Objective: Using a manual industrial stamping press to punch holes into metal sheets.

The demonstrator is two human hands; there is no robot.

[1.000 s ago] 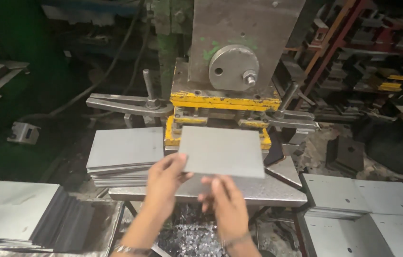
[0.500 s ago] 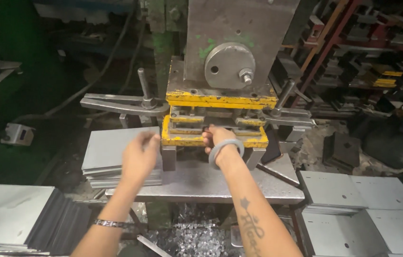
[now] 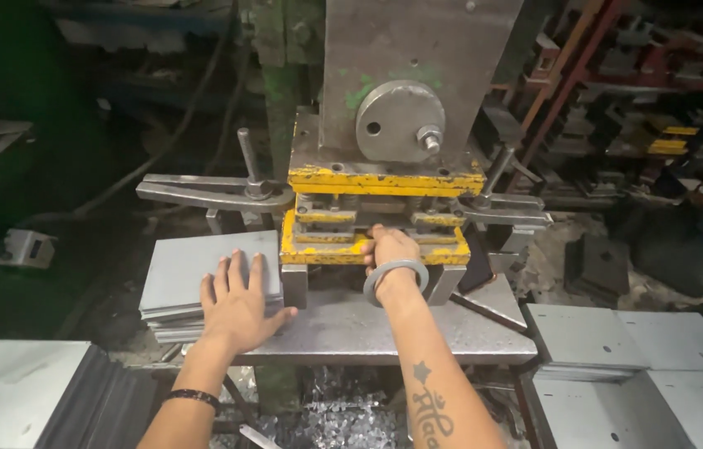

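Both hands work at the press bed [image 3: 385,328]. Fingers spread, the left hand [image 3: 238,303] lies open and flat on the stack of grey metal sheets [image 3: 202,283] at the bed's left edge. At the bed's back edge, the right hand [image 3: 390,249], a steel bangle [image 3: 395,278] on its wrist, reaches into the yellow die [image 3: 318,249]; its grip cannot be told. More sheets [image 3: 617,333] lie beyond the right edge.

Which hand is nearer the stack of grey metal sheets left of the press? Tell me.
Left. The left hand lies flat on the stack of grey metal sheets, touching it. The right hand is apart from it, reaching into the yellow die of the press.
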